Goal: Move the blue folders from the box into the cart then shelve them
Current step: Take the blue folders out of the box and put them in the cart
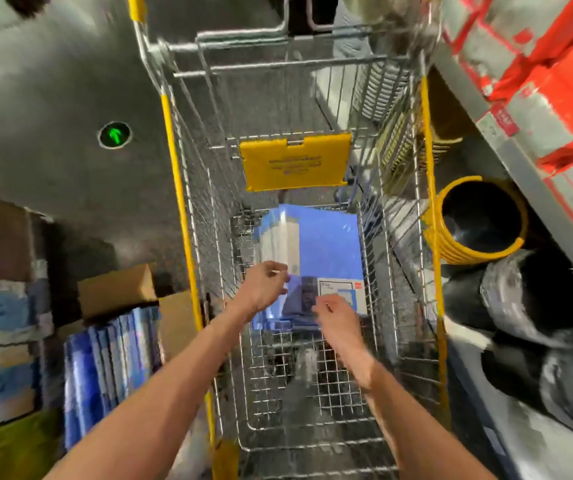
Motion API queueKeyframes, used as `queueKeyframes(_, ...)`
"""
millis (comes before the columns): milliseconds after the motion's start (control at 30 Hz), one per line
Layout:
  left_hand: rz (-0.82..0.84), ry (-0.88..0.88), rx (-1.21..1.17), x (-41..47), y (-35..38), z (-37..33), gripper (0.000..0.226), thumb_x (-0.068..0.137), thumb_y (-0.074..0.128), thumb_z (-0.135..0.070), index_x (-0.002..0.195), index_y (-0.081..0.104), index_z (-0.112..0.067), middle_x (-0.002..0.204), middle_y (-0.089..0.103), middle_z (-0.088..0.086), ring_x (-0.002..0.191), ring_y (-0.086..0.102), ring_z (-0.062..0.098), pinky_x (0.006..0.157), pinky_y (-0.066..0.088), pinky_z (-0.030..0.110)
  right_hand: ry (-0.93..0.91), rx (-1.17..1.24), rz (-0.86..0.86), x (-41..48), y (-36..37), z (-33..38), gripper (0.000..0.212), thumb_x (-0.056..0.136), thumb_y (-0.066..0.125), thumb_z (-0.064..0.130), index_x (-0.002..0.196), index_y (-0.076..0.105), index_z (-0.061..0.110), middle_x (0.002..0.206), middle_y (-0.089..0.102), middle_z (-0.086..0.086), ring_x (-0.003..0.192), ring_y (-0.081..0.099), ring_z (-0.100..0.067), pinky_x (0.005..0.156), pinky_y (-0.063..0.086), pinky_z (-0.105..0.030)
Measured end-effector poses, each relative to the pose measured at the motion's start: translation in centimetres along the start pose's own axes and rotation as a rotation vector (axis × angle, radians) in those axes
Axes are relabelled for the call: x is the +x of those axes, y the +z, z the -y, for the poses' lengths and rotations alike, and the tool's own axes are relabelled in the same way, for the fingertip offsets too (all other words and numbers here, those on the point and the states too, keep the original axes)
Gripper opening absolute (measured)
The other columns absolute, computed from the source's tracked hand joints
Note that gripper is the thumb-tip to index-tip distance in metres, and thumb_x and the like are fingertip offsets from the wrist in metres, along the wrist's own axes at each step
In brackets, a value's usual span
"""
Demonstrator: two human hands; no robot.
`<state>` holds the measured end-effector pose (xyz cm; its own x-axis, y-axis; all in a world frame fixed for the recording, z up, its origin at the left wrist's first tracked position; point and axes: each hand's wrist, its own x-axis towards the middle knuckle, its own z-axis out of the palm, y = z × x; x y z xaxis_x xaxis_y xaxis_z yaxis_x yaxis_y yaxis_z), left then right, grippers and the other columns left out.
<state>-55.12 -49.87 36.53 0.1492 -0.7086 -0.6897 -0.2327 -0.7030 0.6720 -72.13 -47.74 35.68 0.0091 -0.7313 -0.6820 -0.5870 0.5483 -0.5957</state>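
Head view: straight down into a wire cart (175, 188) with yellow trim, filling the frame centre from top to bottom.
Floor: grey concrete (53, 98); round green arrow marker (114, 134) set in it, upper left.
Right side: metal shelf (520, 168) loaded with red-and-white packs; below it a black bucket with a yellow rim (479, 220), then dark wrapped bundles, blurred.
Left side: stacked cartons (1, 306) at the frame edge; open cardboard box (119, 289), lower left, with blue spines (105, 375) standing upright inside.
Cart detail: yellow flap (295, 161) hanging on the far wire panel, print too blurred to read.
Blue folders (326, 244): one flat pack lying on the wire floor of the cart, mid-frame, face up.
Axis: long side along the length of the cart, up and down the frame; near short edge toward the arms.
Look: glossy bright blue, pale grey-white panel at its left, white label (337, 289) on the near right corner.
Left hand (271, 282): fingers curled, pinching the left edge of the pack.
Right hand (333, 311): on top of the near end beside the label, fingers bent; grip not readable through motion blur.
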Motion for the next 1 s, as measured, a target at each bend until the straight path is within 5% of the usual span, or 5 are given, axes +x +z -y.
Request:
queueKeyframes(167, -0.075, 0.302, -0.106, -9.3, -4.5, 0.8, 0.024, 0.103, 0.049, -0.010, 0.121, 0.063, -0.005, 0.109, 0.073, 0.013, 0.078, 0.070, 0.019, 0.064, 0.052, 0.022, -0.169, 0.088, -0.032, -6.4, 3.4, 3.0, 0.014, 0.097, 0.051, 0.038, 0.092, 0.062, 0.032, 0.104, 0.072, 0.000, 0.089, 0.070, -0.022, 0.087, 0.056, -0.050)
queueKeyframes(400, -0.248, 0.509, -0.287, -24.7, -14.3, 9.7, 0.019, 0.105, 0.047, -0.010, 0.110, 0.065, -0.006, 0.098, 0.073, 0.015, 0.064, 0.068, 0.013, 0.054, 0.044, 0.011, -0.396, 0.117, -0.099, -21.9, 11.8, 6.5, 0.016, 0.102, 0.053, 0.024, 0.097, 0.065, 0.015, 0.088, 0.072, -0.005, 0.072, 0.065, -0.025, 0.063, 0.054, -0.033)
queueKeyframes(633, -0.447, 0.380, -0.405, -34.9, -21.8, 22.0, 0.022, 0.105, 0.050, -0.018, 0.111, 0.067, -0.006, 0.093, 0.076, 0.008, 0.066, 0.071, 0.018, 0.053, 0.046, 0.014, -0.544, -0.073, 0.081, -32.8, 23.5, 7.6, 0.011, 0.099, 0.054, 0.034, 0.098, 0.064, 0.030, 0.100, 0.071, 0.000, 0.090, 0.068, -0.020, 0.076, 0.057, -0.038)
queueKeyframes(800, -0.527, 0.294, -0.454, -38.6, -24.7, 29.4, 0.022, 0.105, 0.048, -0.018, 0.110, 0.065, -0.005, 0.095, 0.074, 0.011, 0.072, 0.070, 0.020, 0.051, 0.045, 0.011, -0.516, -0.180, 0.256, -36.2, 30.7, 6.7, 0.021, 0.103, 0.050, 0.029, 0.109, 0.065, 0.017, 0.098, 0.069, 0.001, 0.078, 0.067, -0.012, 0.060, 0.048, -0.018)
queueKeyframes(1000, -0.569, 0.120, -0.452, -38.2, -27.0, 37.1, 0.020, 0.105, 0.051, -0.027, 0.108, 0.064, -0.012, 0.092, 0.075, 0.005, 0.070, 0.072, 0.019, 0.050, 0.045, 0.017, -0.442, -0.275, 0.345, -35.5, 37.3, 4.3, 0.023, 0.101, 0.049, 0.035, 0.115, 0.063, 0.021, 0.109, 0.069, 0.000, 0.094, 0.068, -0.020, 0.084, 0.057, -0.042)
